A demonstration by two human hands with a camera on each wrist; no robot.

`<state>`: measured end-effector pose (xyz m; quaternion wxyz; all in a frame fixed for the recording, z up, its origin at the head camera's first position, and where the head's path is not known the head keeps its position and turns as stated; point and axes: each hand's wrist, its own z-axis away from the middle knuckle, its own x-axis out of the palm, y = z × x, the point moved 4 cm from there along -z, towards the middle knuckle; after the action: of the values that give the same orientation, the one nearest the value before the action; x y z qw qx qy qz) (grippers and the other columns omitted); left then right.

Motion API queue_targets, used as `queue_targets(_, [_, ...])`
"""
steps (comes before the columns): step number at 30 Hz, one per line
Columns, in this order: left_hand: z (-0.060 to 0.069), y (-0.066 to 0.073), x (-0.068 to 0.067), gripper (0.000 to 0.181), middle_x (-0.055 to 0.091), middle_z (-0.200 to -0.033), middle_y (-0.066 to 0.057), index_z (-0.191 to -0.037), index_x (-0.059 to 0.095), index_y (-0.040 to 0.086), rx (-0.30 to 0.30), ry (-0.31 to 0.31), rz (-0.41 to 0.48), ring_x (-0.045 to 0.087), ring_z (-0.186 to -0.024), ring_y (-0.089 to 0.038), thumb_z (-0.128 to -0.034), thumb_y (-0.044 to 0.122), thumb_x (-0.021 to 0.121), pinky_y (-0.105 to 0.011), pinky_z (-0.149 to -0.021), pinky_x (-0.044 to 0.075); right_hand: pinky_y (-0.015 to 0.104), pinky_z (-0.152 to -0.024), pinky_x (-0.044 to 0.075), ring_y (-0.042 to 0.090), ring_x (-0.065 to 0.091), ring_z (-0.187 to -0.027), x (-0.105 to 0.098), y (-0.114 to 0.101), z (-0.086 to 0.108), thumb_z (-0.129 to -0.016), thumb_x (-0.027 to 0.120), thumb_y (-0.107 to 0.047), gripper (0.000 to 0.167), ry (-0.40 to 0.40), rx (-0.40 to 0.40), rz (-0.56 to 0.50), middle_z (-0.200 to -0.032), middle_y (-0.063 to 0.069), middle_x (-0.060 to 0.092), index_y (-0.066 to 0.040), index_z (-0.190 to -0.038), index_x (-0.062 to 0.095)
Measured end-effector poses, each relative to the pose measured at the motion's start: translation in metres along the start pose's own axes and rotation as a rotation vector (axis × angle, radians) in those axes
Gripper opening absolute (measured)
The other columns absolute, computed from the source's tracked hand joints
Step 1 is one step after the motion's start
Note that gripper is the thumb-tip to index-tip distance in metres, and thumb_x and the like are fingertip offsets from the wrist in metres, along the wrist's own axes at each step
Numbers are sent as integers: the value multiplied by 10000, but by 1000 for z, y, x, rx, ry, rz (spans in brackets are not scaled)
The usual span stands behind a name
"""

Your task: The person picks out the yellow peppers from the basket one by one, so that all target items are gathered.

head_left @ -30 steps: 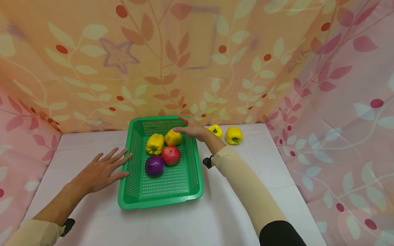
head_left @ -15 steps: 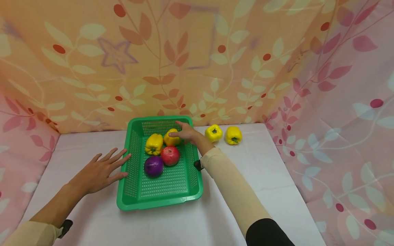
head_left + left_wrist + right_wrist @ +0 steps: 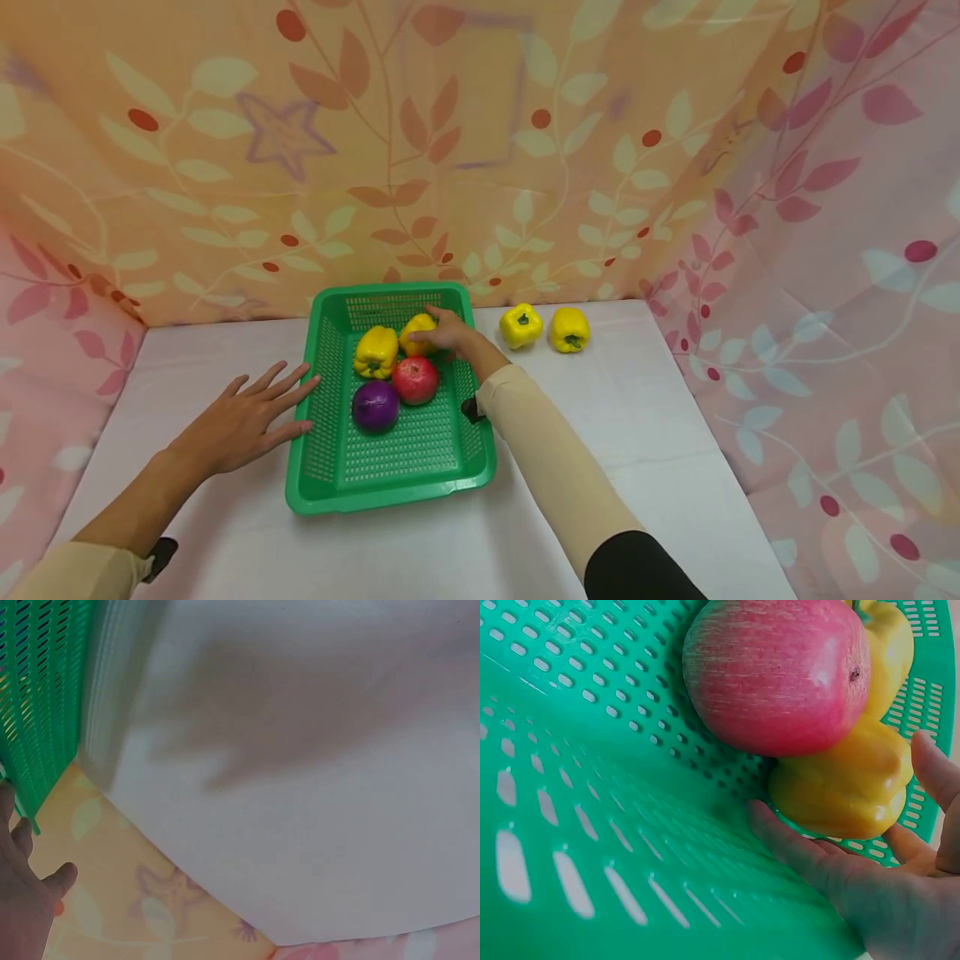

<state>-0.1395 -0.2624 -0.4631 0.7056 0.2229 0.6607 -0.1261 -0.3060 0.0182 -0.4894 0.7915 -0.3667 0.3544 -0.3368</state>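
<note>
My right hand (image 3: 450, 331) reaches into the green basket (image 3: 390, 493) with its fingers spread around a yellow bell pepper (image 3: 840, 784) at the far right. The right wrist view shows fingers on either side of this pepper; firm contact cannot be made out. Close by lie another yellow bell pepper (image 3: 377, 352), a red apple (image 3: 415, 380) and a purple round thing, like an onion (image 3: 376, 406). With fingers straight and apart, my left hand (image 3: 238, 421) has its fingertips at the basket's left rim.
Two more yellow bell peppers, one nearer (image 3: 521, 326) and one farther right (image 3: 569, 330), sit on the white tabletop (image 3: 600, 417) outside the basket. Patterned cloth (image 3: 480, 150) hangs behind and at both sides.
My right hand has moved left and down from above the basket's far right corner onto the pepper there, uncovering a pepper on the table. The left hand stays at the rim.
</note>
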Motion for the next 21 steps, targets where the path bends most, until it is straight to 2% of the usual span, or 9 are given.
queue_targets(4, [0,1,-1,705,330,-1601,-111,-1557,363,209,1,6,8,273,-1453,-421,-971,559,540,-734,-1066,240,673,-955,452,427,379,-1372,2,0,1,-975,656,-239,754,12,14,-4,-1607,174,224,-200,-1598,234])
queue_targets(12, [0,-1,1,713,290,-1620,-100,-1567,336,217,-24,-38,10,232,-1471,-421,-978,581,507,-733,-1085,205,666,-969,447,428,413,-1335,6,0,2,-982,642,-208,725,27,32,-29,-1562,190,283,-201,-1592,251])
queue_targets(21, [1,-1,2,706,305,-1613,-107,-1568,335,225,-14,-14,4,254,-1459,-430,-978,566,519,-738,-1072,228,658,-966,454,426,457,-1271,6,1,0,-976,646,-178,678,39,13,-48,-1489,203,348,-174,-1566,310])
